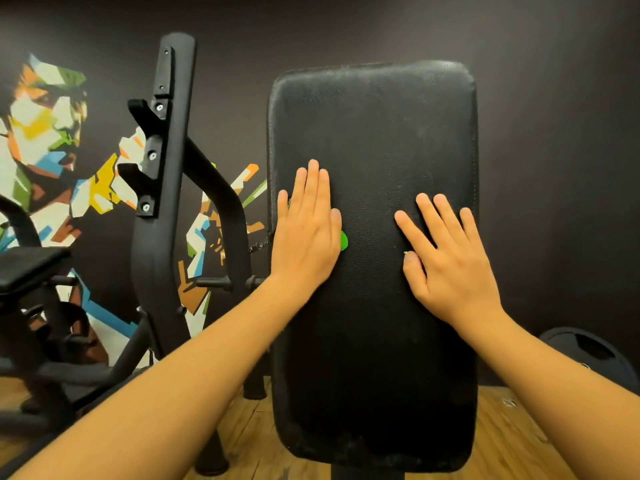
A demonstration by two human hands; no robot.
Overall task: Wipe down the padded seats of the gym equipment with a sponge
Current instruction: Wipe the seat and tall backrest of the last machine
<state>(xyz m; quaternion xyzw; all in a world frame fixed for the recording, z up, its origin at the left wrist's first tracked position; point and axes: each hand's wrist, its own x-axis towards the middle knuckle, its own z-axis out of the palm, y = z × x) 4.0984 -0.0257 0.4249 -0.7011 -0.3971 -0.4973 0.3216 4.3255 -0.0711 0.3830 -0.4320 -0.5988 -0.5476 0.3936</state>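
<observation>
Your left hand (306,230) is pressing flat, fingers straight, on the small green sponge (344,240) nr the left edge of the long black padded vinyl seat (374,126). Right hand (446,258) is resting open on it, empty. Seat's long axis is running away from you.

Quick count, for anyone keeping score: two hands, one left hand (304,237) and one right hand (450,261). Two black pads total, with one big padded backrest (374,133) in the middle and one smaller padded seat (31,268) off to the left. One green sponge (343,240), of which only a sliver shows. One black rack upright (173,140) carrying two hooks (143,114). One weight plate (588,355) low on the right. One colourful mural (41,133) on the wall.
</observation>
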